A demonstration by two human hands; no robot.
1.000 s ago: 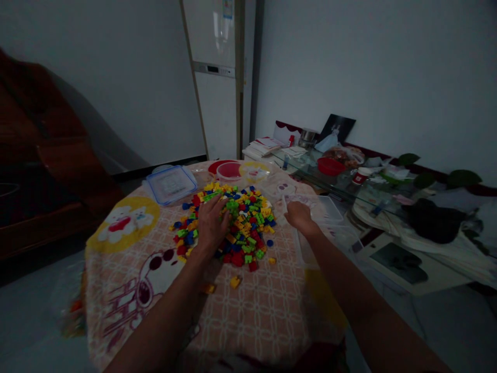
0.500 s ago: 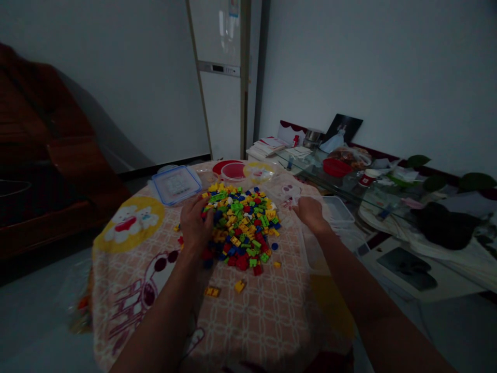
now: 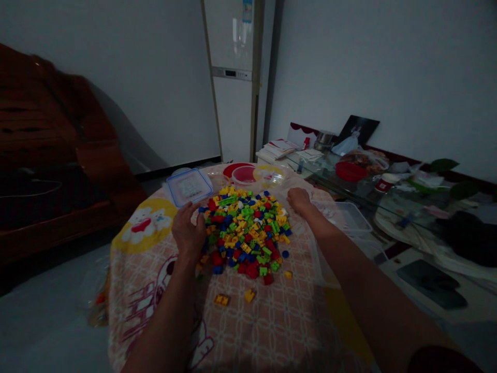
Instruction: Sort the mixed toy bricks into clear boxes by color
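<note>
A heap of small toy bricks (image 3: pixel 246 230) in red, blue, yellow and green lies on a patterned tablecloth (image 3: pixel 272 326). My left hand (image 3: pixel 187 233) rests palm down against the heap's left edge, fingers curled along the bricks. My right hand (image 3: pixel 300 200) lies at the heap's far right corner, fingers bent downward onto the cloth; what is under them is hidden. Two yellow bricks (image 3: pixel 235 298) lie apart from the heap, nearer to me.
A clear box with a blue-rimmed lid (image 3: pixel 189 185) and several round bowls (image 3: pixel 244 175) stand behind the heap. An open clear container (image 3: pixel 351 220) sits right of my right arm. A cluttered glass table (image 3: pixel 388 191) is on the right, dark wooden furniture (image 3: pixel 50 171) on the left.
My left hand slid from on top of the heap to its left edge. My right hand moved a little farther up along the right side. The camera shifted left.
</note>
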